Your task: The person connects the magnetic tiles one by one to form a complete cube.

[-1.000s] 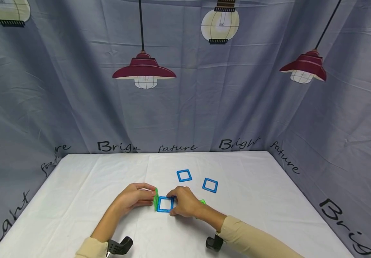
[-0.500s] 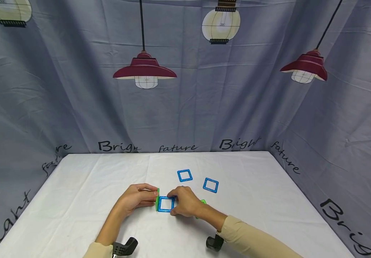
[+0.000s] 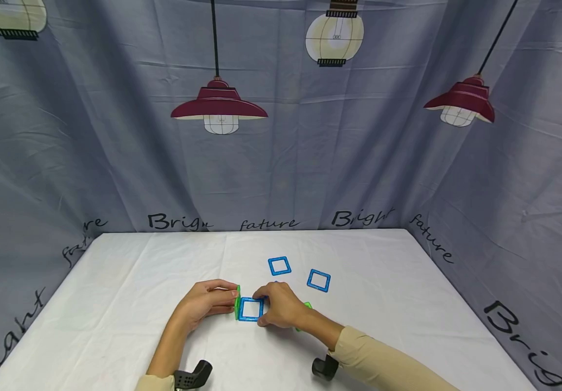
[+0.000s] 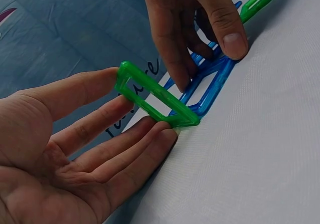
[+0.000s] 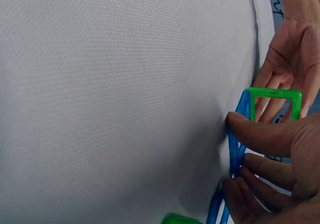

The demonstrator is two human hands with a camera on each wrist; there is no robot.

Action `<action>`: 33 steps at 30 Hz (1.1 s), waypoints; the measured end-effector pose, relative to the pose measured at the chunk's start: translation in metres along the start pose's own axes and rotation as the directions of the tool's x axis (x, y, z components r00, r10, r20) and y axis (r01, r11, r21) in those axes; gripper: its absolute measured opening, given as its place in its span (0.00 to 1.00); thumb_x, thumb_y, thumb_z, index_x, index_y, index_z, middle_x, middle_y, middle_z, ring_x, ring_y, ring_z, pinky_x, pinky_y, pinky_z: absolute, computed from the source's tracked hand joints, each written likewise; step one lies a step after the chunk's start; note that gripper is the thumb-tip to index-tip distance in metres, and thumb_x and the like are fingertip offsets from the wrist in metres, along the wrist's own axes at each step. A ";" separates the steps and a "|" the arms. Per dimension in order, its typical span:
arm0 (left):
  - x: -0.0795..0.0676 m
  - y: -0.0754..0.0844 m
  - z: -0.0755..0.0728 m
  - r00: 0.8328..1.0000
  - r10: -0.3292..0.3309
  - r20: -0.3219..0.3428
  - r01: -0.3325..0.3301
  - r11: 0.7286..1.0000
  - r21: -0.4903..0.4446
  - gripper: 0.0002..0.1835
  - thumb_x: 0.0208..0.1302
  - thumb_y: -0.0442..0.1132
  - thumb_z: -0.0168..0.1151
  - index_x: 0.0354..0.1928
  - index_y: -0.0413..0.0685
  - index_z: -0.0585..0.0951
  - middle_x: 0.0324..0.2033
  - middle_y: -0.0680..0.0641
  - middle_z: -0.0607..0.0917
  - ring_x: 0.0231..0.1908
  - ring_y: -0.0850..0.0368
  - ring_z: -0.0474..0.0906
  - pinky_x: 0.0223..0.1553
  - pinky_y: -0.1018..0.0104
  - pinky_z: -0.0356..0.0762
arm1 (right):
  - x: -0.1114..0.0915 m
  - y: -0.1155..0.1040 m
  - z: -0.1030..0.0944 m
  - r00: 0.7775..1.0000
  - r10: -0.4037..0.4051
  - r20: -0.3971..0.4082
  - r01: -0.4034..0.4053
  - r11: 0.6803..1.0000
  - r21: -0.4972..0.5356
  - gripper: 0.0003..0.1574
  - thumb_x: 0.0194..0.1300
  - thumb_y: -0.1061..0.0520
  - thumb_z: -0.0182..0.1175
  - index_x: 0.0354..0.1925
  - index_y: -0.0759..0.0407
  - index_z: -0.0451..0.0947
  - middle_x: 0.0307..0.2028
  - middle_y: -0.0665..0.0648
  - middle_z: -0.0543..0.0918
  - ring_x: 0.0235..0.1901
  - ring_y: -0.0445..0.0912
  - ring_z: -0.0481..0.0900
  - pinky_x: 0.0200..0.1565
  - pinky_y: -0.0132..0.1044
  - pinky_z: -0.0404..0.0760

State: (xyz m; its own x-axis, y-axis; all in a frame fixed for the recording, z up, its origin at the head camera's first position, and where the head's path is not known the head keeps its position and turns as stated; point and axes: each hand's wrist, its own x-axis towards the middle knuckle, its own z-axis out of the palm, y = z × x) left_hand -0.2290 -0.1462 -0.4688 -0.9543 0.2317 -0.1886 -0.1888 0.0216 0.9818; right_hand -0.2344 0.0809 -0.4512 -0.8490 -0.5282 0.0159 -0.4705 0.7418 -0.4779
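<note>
A green square magnetic tile (image 3: 237, 303) stands upright on its edge. My left hand (image 3: 207, 298) touches its outer side with nearly straight fingertips (image 4: 162, 134). Against the foot of this tile lies a blue square magnetic tile (image 3: 251, 319), flat on the table. My right hand (image 3: 283, 306) holds that blue tile by opposite edges, thumb on the near one and fingers on the far one. More blue frame (image 5: 214, 204) shows beyond it in the right wrist view, largely hidden by my right hand. Another green tile (image 3: 308, 306) peeks out behind my right wrist.
Two blue square tiles lie farther back on the white-covered table (image 3: 163, 260), one at the middle (image 3: 279, 266) and one to its right (image 3: 319, 281). A grey printed curtain (image 3: 281, 163) hangs behind the table and along its sides.
My left forearm has shifted slightly to the right, its fingers still on the green tile, which looks a little more upright. My right hand and the blue tile have stayed in place.
</note>
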 end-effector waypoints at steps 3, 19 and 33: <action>0.001 0.001 -0.001 1.000 -0.004 0.013 0.004 1.000 -0.002 0.23 0.64 0.40 0.71 0.56 0.32 0.81 0.45 0.43 0.89 0.41 0.51 0.87 0.46 0.59 0.87 | 0.000 0.000 0.000 1.000 0.003 0.000 -0.003 1.000 0.005 0.31 0.47 0.55 0.82 0.51 0.57 0.86 0.47 0.53 0.88 0.43 0.42 0.80 0.49 0.35 0.81; 0.003 0.000 -0.003 1.000 -0.006 0.028 0.006 1.000 0.009 0.24 0.65 0.41 0.70 0.57 0.32 0.81 0.44 0.42 0.88 0.41 0.52 0.87 0.48 0.57 0.86 | 0.003 0.001 -0.003 1.000 0.003 0.024 -0.003 1.000 -0.001 0.31 0.47 0.55 0.83 0.50 0.57 0.86 0.46 0.52 0.88 0.41 0.41 0.79 0.49 0.34 0.82; 0.004 -0.001 -0.002 1.000 -0.003 0.010 0.003 1.000 0.004 0.22 0.64 0.39 0.71 0.56 0.32 0.81 0.41 0.45 0.88 0.40 0.54 0.87 0.46 0.58 0.87 | 0.006 0.009 -0.029 0.995 0.086 -0.056 -0.077 0.986 0.145 0.29 0.48 0.62 0.80 0.51 0.62 0.84 0.43 0.61 0.86 0.41 0.52 0.79 0.40 0.38 0.79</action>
State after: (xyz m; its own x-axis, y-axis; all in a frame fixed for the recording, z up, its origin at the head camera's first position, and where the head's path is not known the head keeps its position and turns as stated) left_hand -0.2329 -0.1470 -0.4706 -0.9516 0.2409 -0.1910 -0.1905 0.0260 0.9814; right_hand -0.2506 0.0962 -0.4296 -0.8983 -0.4386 0.0242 -0.3641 0.7125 -0.5999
